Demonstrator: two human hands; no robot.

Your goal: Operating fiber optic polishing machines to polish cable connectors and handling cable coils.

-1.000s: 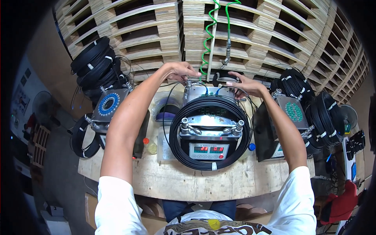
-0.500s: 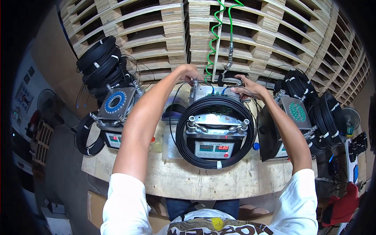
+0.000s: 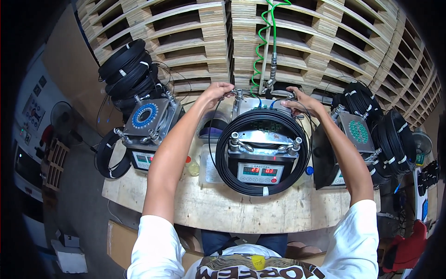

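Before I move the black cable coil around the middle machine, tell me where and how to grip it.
Probably by opposite left and right stretches of the cable coil, coming from outside: the front of the middle machine mostly fills its ring.

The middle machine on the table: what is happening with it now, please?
A person has both hands at the back of the middle machine. The left hand is beside the back left post, and the right hand is at the back right corner. I cannot tell whether either grips anything. A coil of black cable rings the machine's front, and two blue connectors stand on its top. The display is lit.
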